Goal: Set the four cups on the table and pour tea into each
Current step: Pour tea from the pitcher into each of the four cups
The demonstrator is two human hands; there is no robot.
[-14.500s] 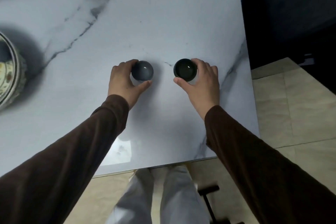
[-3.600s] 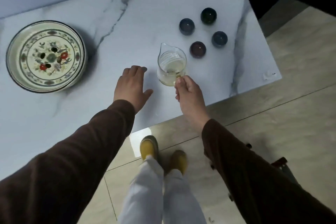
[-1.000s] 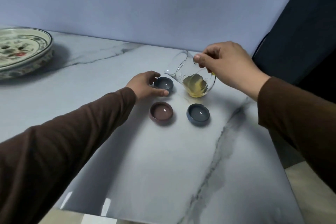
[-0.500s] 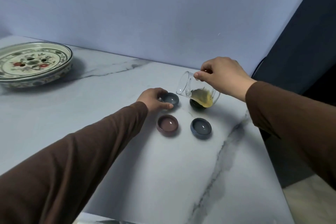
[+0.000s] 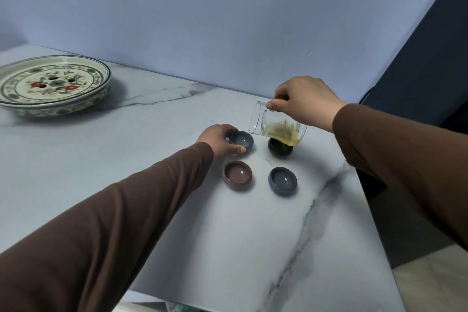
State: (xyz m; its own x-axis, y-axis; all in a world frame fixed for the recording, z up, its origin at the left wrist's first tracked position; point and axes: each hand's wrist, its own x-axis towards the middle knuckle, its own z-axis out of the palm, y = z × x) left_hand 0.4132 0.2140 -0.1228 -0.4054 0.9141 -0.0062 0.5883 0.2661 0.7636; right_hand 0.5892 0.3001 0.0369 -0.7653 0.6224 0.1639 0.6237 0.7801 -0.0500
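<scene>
my right hand (image 5: 306,101) pinches the clear glass pitcher (image 5: 276,127), tipped flatter now; left hand (image 5: 217,140) grips the grey-blue ceramic cup (image 5: 241,139), pour imminent.

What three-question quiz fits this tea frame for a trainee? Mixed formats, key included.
1. True or false: the glass pitcher in the right hand stands upright on the table.
2. What does the left hand hold? A) a spoon B) the grey-blue cup C) a teapot lid
3. Fill in: the painted plate sits at the table's far ___ side.
Key: 1 false, the right hand holds the glass pitcher tilted; 2 B; 3 left.
</scene>
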